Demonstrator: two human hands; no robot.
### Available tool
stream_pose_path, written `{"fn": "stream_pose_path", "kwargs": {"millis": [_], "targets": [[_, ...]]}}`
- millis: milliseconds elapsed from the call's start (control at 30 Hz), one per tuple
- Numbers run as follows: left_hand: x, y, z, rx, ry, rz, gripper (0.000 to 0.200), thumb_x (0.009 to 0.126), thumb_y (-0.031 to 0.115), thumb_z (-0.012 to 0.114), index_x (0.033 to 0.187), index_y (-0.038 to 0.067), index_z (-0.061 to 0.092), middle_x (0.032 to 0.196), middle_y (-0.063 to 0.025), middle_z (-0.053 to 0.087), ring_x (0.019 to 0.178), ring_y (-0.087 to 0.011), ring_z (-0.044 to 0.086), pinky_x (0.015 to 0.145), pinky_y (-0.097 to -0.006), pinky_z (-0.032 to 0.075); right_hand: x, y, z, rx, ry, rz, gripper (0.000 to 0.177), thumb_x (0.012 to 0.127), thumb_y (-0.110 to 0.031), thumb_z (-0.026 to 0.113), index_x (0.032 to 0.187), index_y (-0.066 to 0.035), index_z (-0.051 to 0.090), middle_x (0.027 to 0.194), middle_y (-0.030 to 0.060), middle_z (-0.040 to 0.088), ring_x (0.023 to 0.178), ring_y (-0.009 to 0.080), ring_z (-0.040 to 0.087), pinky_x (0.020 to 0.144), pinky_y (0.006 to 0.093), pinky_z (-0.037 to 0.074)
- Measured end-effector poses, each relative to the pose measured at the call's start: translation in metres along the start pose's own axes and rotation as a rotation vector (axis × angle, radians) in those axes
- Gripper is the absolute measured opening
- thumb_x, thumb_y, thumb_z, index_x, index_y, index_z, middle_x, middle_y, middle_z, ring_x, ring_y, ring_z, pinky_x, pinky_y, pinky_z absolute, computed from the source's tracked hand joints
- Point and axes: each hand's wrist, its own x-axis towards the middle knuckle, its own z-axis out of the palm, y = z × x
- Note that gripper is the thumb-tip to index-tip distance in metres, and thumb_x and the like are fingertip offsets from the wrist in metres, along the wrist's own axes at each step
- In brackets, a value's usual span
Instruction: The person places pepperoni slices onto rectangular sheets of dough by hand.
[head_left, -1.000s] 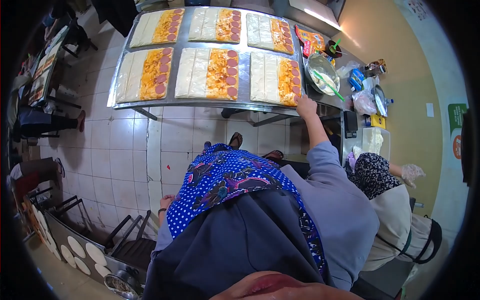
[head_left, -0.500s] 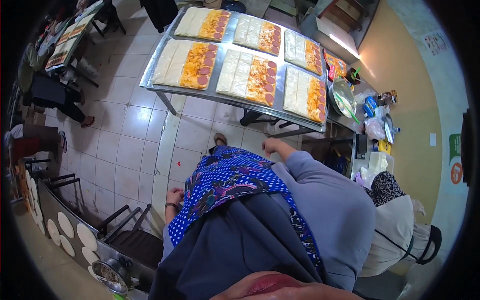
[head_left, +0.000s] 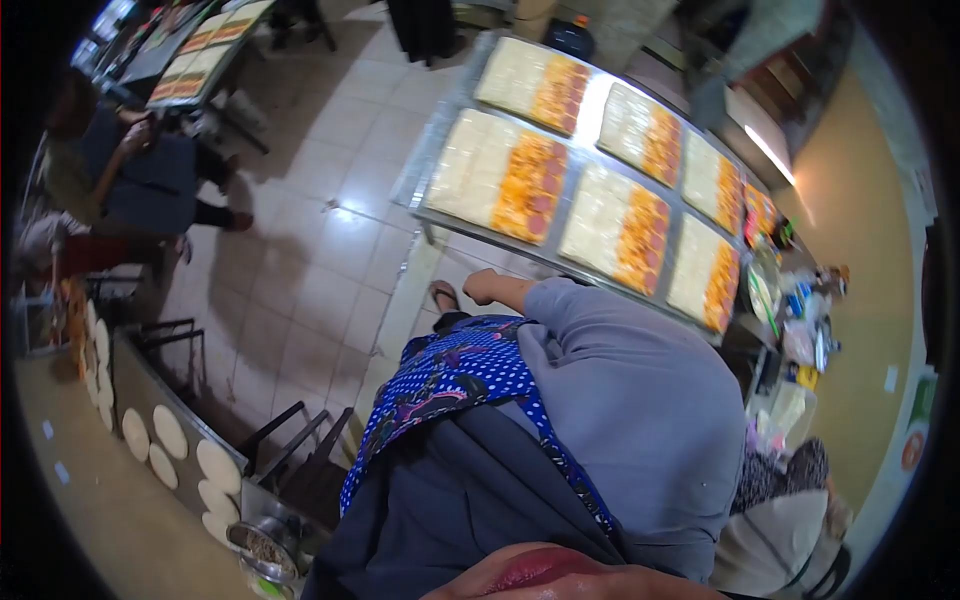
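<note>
My right hand point(head_left: 482, 287) hangs in front of my body with its fingers curled in, and I see nothing in it. It is beside the near edge of a metal table point(head_left: 462, 88), apart from it. On that table lie several rectangular dough sheets point(head_left: 468, 165), each with orange shredded topping and a row of round sausage slices along one side. My left hand is out of the picture. A blue dotted apron point(head_left: 445, 370) covers my front.
At lower left, a counter holds several flat dough rounds point(head_left: 170, 432) and a metal bowl of filling point(head_left: 265, 550). Chairs point(head_left: 300, 445) stand beside it. A person point(head_left: 140, 190) is at far left near another table with topped sheets. Bags and bowls line the right wall.
My view has turned, so the table and sheets now appear further right and closer. My left hand has gone out of view. My right arm now reaches across my front.
</note>
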Motion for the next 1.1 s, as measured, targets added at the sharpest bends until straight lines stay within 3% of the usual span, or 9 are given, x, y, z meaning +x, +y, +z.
{"fn": "stream_pose_path", "kwargs": {"millis": [167,200,233,367,500,533,800,967,1100], "targets": [[0.025,-0.074,-0.027,0.008,0.271,-0.087,0.015,0.08,0.004,0.06,0.095,0.004,0.063,0.074,-0.0048,0.063,0.065,-0.0169,0.063,0.057,-0.0313,0.053,0.094,-0.072,-0.116,-0.144,0.072,-0.294,0.032,0.073,-0.01,0.057,0.103,-0.018,0.066,0.103,0.0097,0.064,0.095,0.0286,0.063,0.071,0.0419,0.052],[0.029,-0.026,-0.062,-0.003,0.305,-0.113,0.015,0.08,0.004,0.06,0.095,0.004,0.063,0.074,-0.0048,0.063,0.065,-0.0169,0.063,0.057,-0.0313,0.053,0.11,-0.083,-0.131,-0.169,0.067,-0.331,0.032,0.073,-0.01,0.057,0.103,-0.018,0.066,0.103,0.0097,0.064,0.095,0.0286,0.063,0.071,0.0419,0.052],[0.04,0.031,-0.083,-0.621,0.141,-0.409,0.015,0.081,0.004,0.059,0.095,0.001,0.062,0.077,-0.0064,0.062,0.066,-0.0187,0.064,0.058,-0.0329,0.054,0.125,-0.089,-0.147,-0.154,0.047,-0.331,0.034,0.072,-0.009,0.056,0.104,-0.018,0.066,0.106,0.0099,0.063,0.098,0.0286,0.062,0.074,0.042,0.051],[0.085,0.054,-0.113,-0.689,0.181,-0.465,0.016,0.078,0.0,0.058,0.094,-0.001,0.06,0.076,-0.0072,0.061,0.065,-0.0208,0.064,0.056,-0.0345,0.055,0.18,-0.103,-0.198,-0.106,0.036,-0.31,0.036,0.071,-0.006,0.054,0.103,-0.017,0.066,0.106,0.0107,0.064,0.1,0.0295,0.06,0.076,0.0431,0.05],[0.133,-0.078,-0.102,-0.335,-0.02,-0.346,0.015,0.077,0.005,0.06,0.089,0.0,0.067,0.081,-0.0072,0.067,0.073,-0.0191,0.065,0.071,-0.0342,0.054,0.223,-0.094,-0.219,-0.141,-0.029,-0.223,0.026,0.07,-0.011,0.058,0.093,-0.013,0.07,0.098,0.0141,0.067,0.094,0.0315,0.063,0.076,0.0427,0.051],[0.147,-0.07,-0.13,-0.227,-0.15,-0.139,0.022,0.072,0.015,0.067,0.089,0.002,0.07,0.084,-0.0091,0.069,0.08,-0.0196,0.066,0.078,-0.0345,0.051,0.233,-0.089,-0.232,-0.182,-0.077,-0.185,0.023,0.069,-0.012,0.059,0.088,-0.011,0.071,0.095,0.0154,0.067,0.092,0.0323,0.064,0.076,0.0427,0.051],[0.285,-0.098,-0.242,0.11,-0.193,-0.153,0.028,0.069,0.021,0.069,0.091,0.005,0.071,0.083,-0.0112,0.069,0.083,-0.0219,0.066,0.081,-0.0366,0.051,0.258,-0.03,-0.261,0.263,0.145,0.198,0.04,0.061,-0.013,0.072,0.101,-0.013,0.069,0.099,0.0125,0.067,0.093,0.0306,0.064,0.079,0.0384,0.051],[0.416,0.034,-0.288,-0.03,-0.319,-0.333,0.022,0.069,0.006,0.063,0.089,0.003,0.07,0.08,-0.0118,0.069,0.074,-0.0205,0.067,0.067,-0.0353,0.056,0.262,-0.031,-0.307,0.46,0.346,0.386,0.041,0.055,-0.011,0.072,0.096,-0.01,0.069,0.087,0.0142,0.068,0.086,0.0283,0.066,0.076,0.0373,0.051],[0.487,0.136,-0.279,-0.078,-0.27,-0.123,0.015,0.07,0.003,0.061,0.084,0.001,0.069,0.076,-0.0108,0.068,0.067,-0.0192,0.066,0.06,-0.0331,0.055,0.316,0.04,-0.298,0.512,0.297,0.415,0.037,0.057,-0.01,0.071,0.094,-0.009,0.069,0.085,0.0159,0.068,0.08,0.028,0.066,0.071,0.0367,0.052]]}}
